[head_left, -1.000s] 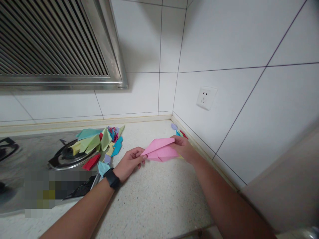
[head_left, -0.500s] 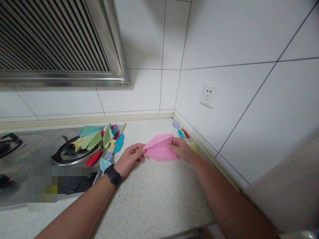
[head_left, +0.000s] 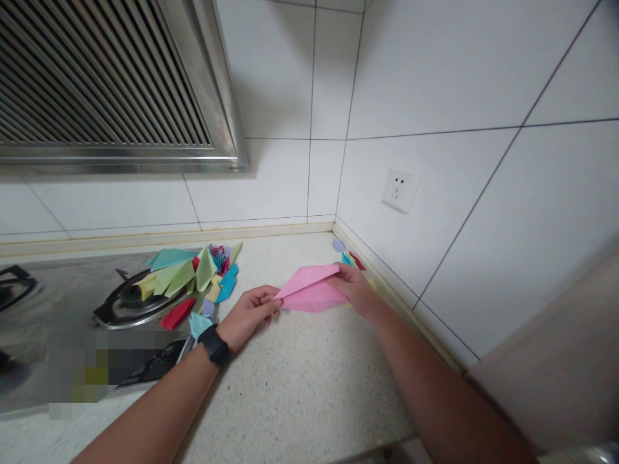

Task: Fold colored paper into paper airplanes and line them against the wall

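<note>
A pink paper plane [head_left: 314,293] with creased, partly folded wings is held between both hands above the speckled counter [head_left: 300,386]. My left hand [head_left: 251,314] pinches its pointed left end between thumb and fingers; a black watch sits on that wrist. At the wider right end, my right hand [head_left: 355,290] grips the upper edge, its fingertips partly hidden by the paper. Yellow paper [head_left: 372,283] shows in part behind the right hand. Left of my left hand lies a light blue folded paper [head_left: 197,324].
Several folded papers, among them a green paper plane [head_left: 206,269] and a red folded paper [head_left: 177,314], lie on and around the gas stove [head_left: 68,277]. Small coloured papers [head_left: 356,260] rest by the corner. A range hood [head_left: 193,158] overhangs the stove; a wall socket [head_left: 403,189] is at right.
The upper wing of the pink paper plane has been folded further over towards me, with my right hand moving along with it. The view has shifted slightly.
</note>
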`<control>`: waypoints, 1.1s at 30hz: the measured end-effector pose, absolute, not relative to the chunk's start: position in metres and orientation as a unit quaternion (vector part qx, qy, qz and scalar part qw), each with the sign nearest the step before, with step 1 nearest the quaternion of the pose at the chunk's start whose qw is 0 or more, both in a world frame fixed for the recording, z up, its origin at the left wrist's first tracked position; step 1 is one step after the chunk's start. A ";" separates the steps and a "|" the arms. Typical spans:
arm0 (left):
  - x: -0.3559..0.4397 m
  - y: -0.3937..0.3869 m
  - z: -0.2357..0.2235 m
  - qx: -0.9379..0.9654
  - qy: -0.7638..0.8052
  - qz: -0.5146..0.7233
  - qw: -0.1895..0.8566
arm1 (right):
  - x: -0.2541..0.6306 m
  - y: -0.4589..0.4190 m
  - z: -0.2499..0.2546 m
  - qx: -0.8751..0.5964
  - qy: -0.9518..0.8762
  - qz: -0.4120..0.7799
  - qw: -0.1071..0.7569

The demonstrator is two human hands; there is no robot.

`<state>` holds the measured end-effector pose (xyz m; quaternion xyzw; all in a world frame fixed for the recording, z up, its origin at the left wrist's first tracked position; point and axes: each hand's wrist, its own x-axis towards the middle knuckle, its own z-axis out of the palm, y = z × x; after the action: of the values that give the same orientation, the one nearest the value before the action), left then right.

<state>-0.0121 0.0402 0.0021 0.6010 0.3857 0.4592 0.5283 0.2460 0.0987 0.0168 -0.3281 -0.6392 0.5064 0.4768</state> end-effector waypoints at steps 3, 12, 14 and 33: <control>-0.013 0.041 0.004 0.640 0.407 0.472 0.449 | 0.249 0.099 0.020 -0.339 -0.651 0.465 0.495; -0.014 0.039 0.010 0.688 0.400 0.488 0.357 | 0.250 0.101 0.018 -0.362 -0.669 0.437 0.479; -0.014 0.039 0.009 0.692 0.403 0.484 0.353 | 0.249 0.101 0.017 -0.351 -0.664 0.449 0.484; -0.012 0.041 0.008 0.679 0.389 0.508 0.360 | 0.250 0.105 0.014 -0.340 -0.659 0.452 0.496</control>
<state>-0.0121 0.0412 0.0082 0.6794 0.3886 0.5078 0.3599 0.2503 0.1049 0.0142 -0.3398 -0.6587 0.4520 0.4963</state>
